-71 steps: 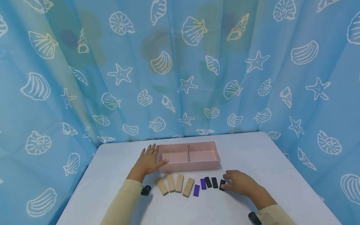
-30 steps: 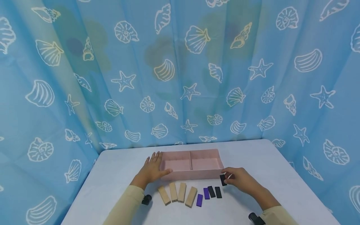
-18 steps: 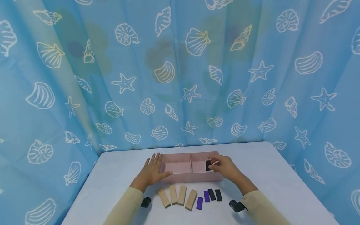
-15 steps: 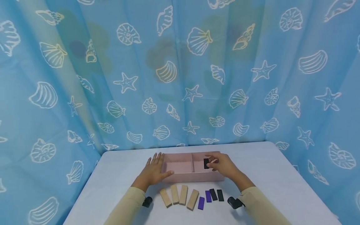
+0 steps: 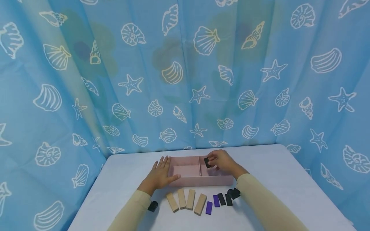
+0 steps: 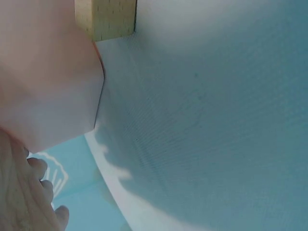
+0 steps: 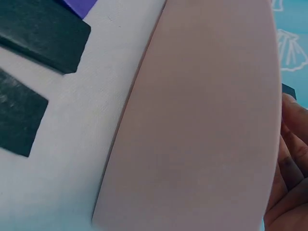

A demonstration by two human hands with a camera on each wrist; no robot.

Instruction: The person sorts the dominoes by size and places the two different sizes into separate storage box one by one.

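A pink tray (image 5: 199, 181) with a divider across its middle stands toward the back of the table. My right hand (image 5: 224, 160) pinches a small black block (image 5: 207, 162) over the right compartment, close to the divider. In the right wrist view, only a corner of that black block (image 7: 288, 90) shows beyond the tray wall, beside the thumb. My left hand (image 5: 160, 175) rests on the left end of the tray, fingers straight and spread, thumb along the front rim. The left wrist view shows the left fingers (image 6: 36, 168) beside the tray's corner.
In front of the tray lie several wooden blocks (image 5: 190, 199), two purple blocks (image 5: 209, 208) and two black blocks (image 5: 228, 200), in a loose row on the white table (image 5: 115, 179). A blue shell-patterned curtain (image 5: 185, 80) hangs behind and at both sides.
My right hand has picked up the rightmost black block from the table and carried it up and left over the tray's right compartment. My left hand stays on the tray.
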